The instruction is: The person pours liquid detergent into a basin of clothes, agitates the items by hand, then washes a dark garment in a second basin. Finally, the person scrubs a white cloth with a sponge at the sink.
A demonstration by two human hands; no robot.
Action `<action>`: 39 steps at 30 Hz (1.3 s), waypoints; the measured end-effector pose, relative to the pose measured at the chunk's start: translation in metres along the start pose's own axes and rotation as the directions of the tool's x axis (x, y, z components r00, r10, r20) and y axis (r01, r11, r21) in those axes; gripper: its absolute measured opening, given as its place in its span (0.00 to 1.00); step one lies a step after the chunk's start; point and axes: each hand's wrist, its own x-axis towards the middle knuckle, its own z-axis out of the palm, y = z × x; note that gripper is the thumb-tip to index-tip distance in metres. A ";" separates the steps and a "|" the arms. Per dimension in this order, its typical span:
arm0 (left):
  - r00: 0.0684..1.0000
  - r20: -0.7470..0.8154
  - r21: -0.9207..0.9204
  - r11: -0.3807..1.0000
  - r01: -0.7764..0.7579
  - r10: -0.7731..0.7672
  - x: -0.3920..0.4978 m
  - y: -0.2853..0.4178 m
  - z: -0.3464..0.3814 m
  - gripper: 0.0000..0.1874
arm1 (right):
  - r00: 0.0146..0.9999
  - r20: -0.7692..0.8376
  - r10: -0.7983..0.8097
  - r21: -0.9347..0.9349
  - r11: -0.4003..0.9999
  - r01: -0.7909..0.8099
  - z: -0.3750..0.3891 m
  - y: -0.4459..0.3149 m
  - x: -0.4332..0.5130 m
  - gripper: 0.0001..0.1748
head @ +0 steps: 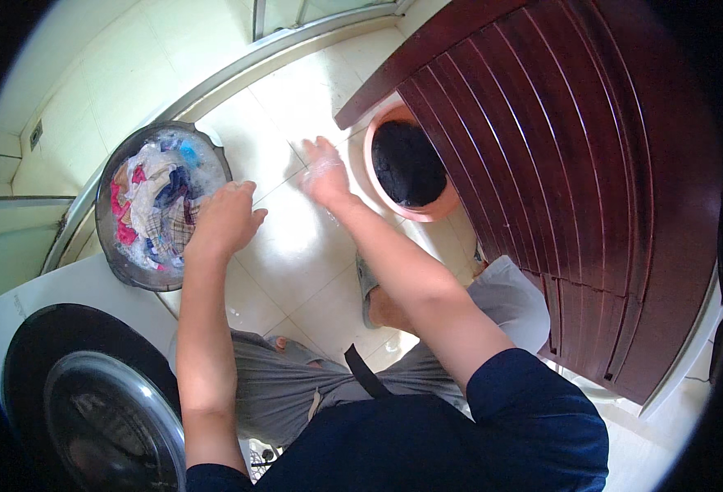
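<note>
A dark translucent plastic basin (pixel 104 212) holds wet, mixed clothes (pixel 158 184) in soapy water, with suds along its far side. My left hand (pixel 223 215) hovers at the basin's right edge, empty, fingers apart. Over the tiled floor, between this basin and a pink basin (pixel 440 210), is my right hand (pixel 324 172). It holds nothing, its fingers are slightly spread, and suds cling to it. Dark wet-looking cloth (pixel 407 163) lies in the pink basin, whose right side is partly hidden by a wooden door.
The dark red slatted wooden door (pixel 521 135) stands at the right. A front-loading washing machine (pixel 103 418) is at the lower left. A curved shower sill (pixel 238 58) runs behind the dark basin. My slippered feet are on the tiled floor (pixel 312 264).
</note>
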 end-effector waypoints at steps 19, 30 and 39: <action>0.985 0.052 0.008 0.986 -0.167 0.166 0.029 0.023 0.011 0.30 | 0.933 0.164 0.320 -0.252 0.928 -0.274 -0.022 0.070 -0.078 0.07; 0.962 0.023 -0.093 0.959 -0.269 0.272 0.079 0.008 0.106 0.24 | 0.982 0.176 0.065 0.109 0.990 -0.085 -0.014 -0.028 -0.095 0.13; 0.885 0.169 -0.303 0.831 0.466 -0.434 0.099 0.055 0.219 0.49 | 0.709 0.565 0.423 -0.489 0.863 -0.127 0.010 0.050 -0.077 0.57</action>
